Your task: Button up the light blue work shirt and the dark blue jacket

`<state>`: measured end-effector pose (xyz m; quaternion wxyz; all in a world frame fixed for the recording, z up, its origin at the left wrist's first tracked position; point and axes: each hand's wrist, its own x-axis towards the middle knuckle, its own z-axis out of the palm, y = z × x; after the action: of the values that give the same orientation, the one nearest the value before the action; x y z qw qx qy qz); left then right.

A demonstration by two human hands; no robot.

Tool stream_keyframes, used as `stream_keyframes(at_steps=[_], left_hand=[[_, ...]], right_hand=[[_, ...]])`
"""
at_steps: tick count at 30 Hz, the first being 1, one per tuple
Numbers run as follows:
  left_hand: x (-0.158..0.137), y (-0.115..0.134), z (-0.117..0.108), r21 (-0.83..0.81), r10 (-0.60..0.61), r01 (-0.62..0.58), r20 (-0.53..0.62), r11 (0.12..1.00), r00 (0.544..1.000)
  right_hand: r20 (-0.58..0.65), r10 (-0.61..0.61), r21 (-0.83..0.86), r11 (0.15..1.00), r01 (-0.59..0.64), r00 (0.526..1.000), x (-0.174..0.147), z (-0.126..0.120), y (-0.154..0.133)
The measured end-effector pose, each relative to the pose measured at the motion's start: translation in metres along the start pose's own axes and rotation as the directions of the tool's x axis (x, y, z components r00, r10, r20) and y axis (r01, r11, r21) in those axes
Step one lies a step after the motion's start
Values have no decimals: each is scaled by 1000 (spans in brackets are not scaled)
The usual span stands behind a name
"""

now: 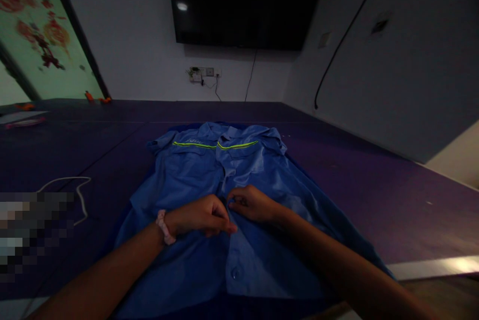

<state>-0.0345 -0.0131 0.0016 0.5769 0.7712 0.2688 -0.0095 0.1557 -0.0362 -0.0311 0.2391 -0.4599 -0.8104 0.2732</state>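
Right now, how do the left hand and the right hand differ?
The left hand has a pinkish band at its wrist; the right hand has a bare wrist. The left hand sits slightly lower in view than the right hand. Both have curled fingers at the blue shirt's front.

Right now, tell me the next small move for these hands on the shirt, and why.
Probably ease the right hand's pinched edge of the blue shirt slightly toward the left hand: both hands meet at the front opening, and the cloth just above them looks rumpled.
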Motion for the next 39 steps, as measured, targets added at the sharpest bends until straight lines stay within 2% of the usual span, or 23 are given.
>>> stream_keyframes(at_steps=[2,6,12,17,24,27,30,33,36,39], left_hand=[[-4,5,4,-56,-21,25,70,998,997],[-5,4,11,-31,-73,79,155,996,985],[1,-5,11,-29,-89,97,209,995,974],[4,-8,10,-21,-89,95,195,995,977],[10,-12,9,-34,-97,98,41,995,994],[9,-12,8,-23,-93,94,53,995,994],[7,-10,6,-8,-86,88,101,996,991],[6,-10,5,-11,-77,80,149,997,986],[6,-10,5,-21,-72,77,168,997,983],[6,-9,5,-36,-65,71,150,997,987]], right_hand=[[-24,3,-32,999,-3,1000,1,1,1],[-105,52,-125,990,-65,993,3,3,5],[-366,159,-255,931,-263,917,5,2,5],[-409,186,-312,892,-329,893,4,2,4],[-517,242,-364,806,-467,821,2,1,0],[-530,260,-366,788,-494,807,2,1,-1],[-516,265,-365,792,-489,814,2,1,-2],[-475,249,-345,829,-439,844,3,-2,-3],[-421,166,-227,933,-281,892,1,-10,-8],[-302,68,7,998,-70,951,-6,-21,-18]])
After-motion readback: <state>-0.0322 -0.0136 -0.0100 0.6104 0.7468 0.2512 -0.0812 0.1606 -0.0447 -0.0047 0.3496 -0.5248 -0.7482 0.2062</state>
